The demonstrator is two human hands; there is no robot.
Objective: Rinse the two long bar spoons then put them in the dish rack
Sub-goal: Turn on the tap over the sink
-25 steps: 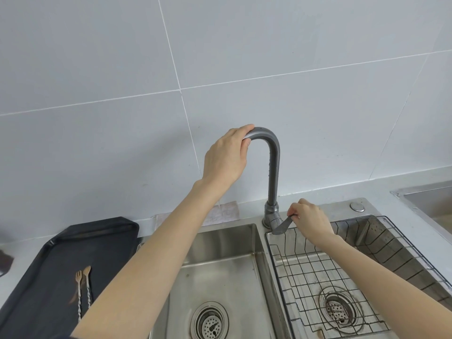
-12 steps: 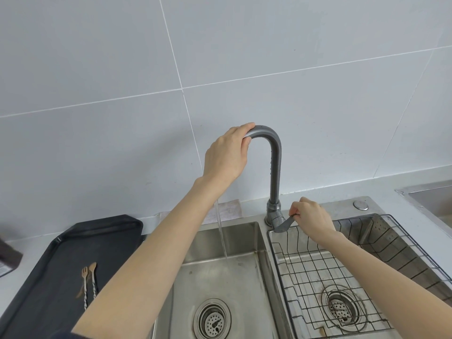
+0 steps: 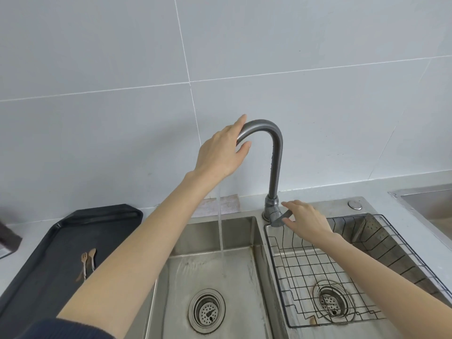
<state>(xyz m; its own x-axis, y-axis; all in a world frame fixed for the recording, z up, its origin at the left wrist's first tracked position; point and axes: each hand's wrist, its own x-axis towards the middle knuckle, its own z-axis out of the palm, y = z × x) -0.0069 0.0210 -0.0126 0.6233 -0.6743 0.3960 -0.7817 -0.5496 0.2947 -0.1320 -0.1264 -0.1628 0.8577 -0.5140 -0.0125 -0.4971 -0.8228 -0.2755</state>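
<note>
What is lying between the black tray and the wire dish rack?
In the head view, the left steel sink basin, with water running into it.

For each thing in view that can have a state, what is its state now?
Grey curved metal tap: running into the left steel basin.
Left hand: open, on the spout.
Right hand: open, at the tap lever.
Two long bar spoons: lying on the black tray, untouched.
Black wire dish rack: empty.
</note>
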